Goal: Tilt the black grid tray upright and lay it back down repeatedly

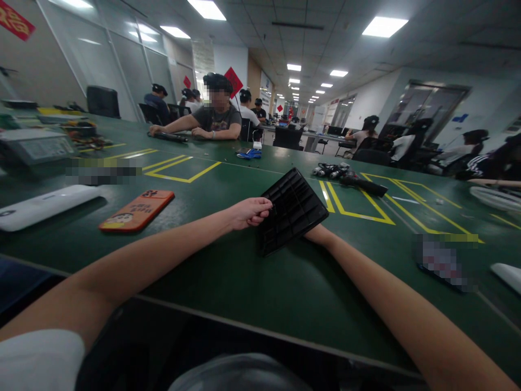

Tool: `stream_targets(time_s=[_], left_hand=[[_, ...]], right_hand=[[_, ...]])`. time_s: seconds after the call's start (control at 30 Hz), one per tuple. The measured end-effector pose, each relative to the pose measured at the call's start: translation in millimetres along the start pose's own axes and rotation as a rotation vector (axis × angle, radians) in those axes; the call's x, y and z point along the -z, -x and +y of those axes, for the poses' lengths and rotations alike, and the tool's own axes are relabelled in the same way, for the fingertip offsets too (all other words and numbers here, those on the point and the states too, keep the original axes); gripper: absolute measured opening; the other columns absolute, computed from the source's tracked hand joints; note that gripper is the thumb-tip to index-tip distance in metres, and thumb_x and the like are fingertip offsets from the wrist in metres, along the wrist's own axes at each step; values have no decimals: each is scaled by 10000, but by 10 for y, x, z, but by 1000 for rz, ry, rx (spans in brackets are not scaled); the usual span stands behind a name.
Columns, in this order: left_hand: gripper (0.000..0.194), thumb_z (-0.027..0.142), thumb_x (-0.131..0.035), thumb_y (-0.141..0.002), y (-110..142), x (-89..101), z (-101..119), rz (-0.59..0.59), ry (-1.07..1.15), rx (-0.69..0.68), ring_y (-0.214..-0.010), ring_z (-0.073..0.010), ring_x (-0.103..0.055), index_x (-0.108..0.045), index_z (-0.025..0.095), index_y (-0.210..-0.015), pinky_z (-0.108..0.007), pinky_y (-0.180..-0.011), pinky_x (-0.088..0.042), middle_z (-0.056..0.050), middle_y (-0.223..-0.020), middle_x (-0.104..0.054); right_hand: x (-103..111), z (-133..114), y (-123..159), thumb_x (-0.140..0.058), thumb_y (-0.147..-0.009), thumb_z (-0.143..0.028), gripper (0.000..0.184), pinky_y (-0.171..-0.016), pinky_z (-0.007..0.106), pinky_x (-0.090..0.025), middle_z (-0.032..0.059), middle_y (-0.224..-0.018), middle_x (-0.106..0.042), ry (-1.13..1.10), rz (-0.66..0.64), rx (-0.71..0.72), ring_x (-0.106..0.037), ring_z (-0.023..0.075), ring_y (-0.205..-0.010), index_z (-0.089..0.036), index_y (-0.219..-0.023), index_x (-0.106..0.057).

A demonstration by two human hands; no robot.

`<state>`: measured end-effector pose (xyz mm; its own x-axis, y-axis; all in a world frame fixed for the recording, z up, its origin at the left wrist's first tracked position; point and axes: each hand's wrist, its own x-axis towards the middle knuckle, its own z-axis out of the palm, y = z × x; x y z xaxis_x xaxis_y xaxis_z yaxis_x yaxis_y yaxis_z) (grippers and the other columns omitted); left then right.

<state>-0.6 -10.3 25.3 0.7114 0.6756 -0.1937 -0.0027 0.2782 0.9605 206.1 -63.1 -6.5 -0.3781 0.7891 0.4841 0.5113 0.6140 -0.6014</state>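
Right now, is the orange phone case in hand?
No, the orange phone case lies on the green table, while the left hand is at the black tray.

Ceiling panels (385,27): blown out to white; the room is lit from overhead.
Green table (195,293): dimly lit, with glare caught on yellow tape (140,154) toward its far left corner.
Black tray (295,203): recesses sunk in shadow.
Below the table's near edge: detail lost in darkness.
Glass wall (134,65): slanted by wide-angle distortion, streaked by reflections.
Far background: softly blurred.
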Motion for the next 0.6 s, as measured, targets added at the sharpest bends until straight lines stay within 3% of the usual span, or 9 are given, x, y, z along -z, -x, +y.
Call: stream_targets(time_s=[0.17, 0.27, 0.47, 0.6], left_hand=[[124, 167, -480, -866, 13, -42, 7, -27, -7, 32, -312, -4, -243, -420, 180, -758, -93, -330, -110, 82, -506, -384], [109, 201, -501, -854, -5, -64, -17, 20, -128, -1, -319, -10, -232, -426, 185, -776, -115, -345, -106, 86, -509, -390], [139, 277, -525, -838, -67, -74, -109, 308, -794, -402, -487, -83, -413, -487, 175, -752, -199, -480, -302, 50, -539, -453], [282, 370, -403, -892, -63, -43, -105, 462, -1090, -476, -597, -133, -479, -517, 171, -728, -252, -555, -330, -1, -639, -529]], right_hand=[[28, -8, 19, -487, -816, -600, 606, -1157, 467, -133, 14, -1462, -385, -9, 14, 6, -294, 268, -1366, -279, -1330, -488], [21, 15, 20, -500, -811, -595, 613, -1155, 461, -137, 11, -1476, -359, -20, 8, -12, -276, 260, -1375, -282, -1337, -475], [14, 8, 41, -531, -794, -595, 599, -1149, 471, -165, 25, -1436, -429, -62, 14, -14, -322, 277, -1352, -292, -1310, -508], [16, 39, 62, -530, -788, -604, 614, -1152, 473, -147, 23, -1445, -416, -40, 9, -30, -314, 277, -1356, -306, -1323, -492]])
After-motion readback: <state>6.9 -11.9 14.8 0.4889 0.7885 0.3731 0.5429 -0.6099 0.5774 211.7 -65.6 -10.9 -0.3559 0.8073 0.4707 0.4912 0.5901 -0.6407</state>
